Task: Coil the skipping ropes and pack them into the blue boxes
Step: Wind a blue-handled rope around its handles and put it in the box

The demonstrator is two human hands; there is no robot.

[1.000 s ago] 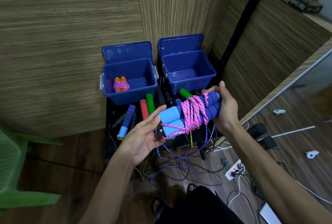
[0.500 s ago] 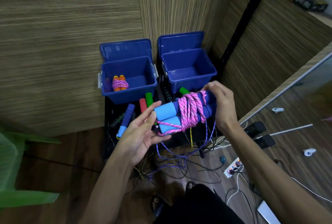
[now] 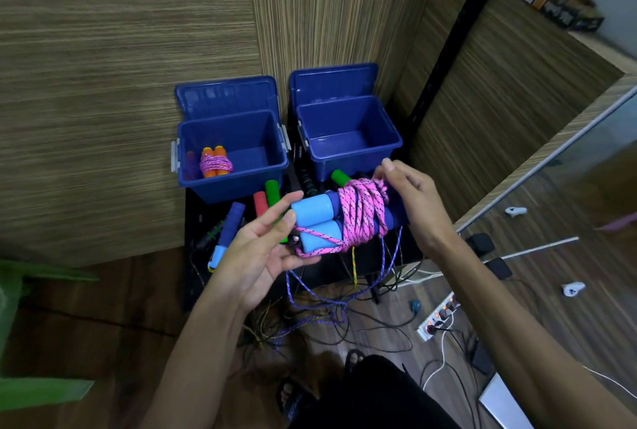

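Observation:
I hold a skipping rope bundle in front of me: pink cord wound round two blue foam handles with light-blue ends. My left hand supports the light-blue ends with straight fingers, thumb underneath. My right hand grips the far end of the bundle, its fingertips pinching the pink cord at the top. Behind stand two open blue boxes. The left blue box holds a coiled pink rope with orange handles. The right blue box shows only its bare floor.
Loose ropes lie on a low black table below the boxes: green handles, a red handle, a blue handle. A purple cord and black cables hang tangled to the floor. A power strip lies right; a green chair stands left.
My right hand has gone from clasping the handle ends to pinching the pink cord on top of the coil. The bundle has shifted slightly left; my left hand still supports it.

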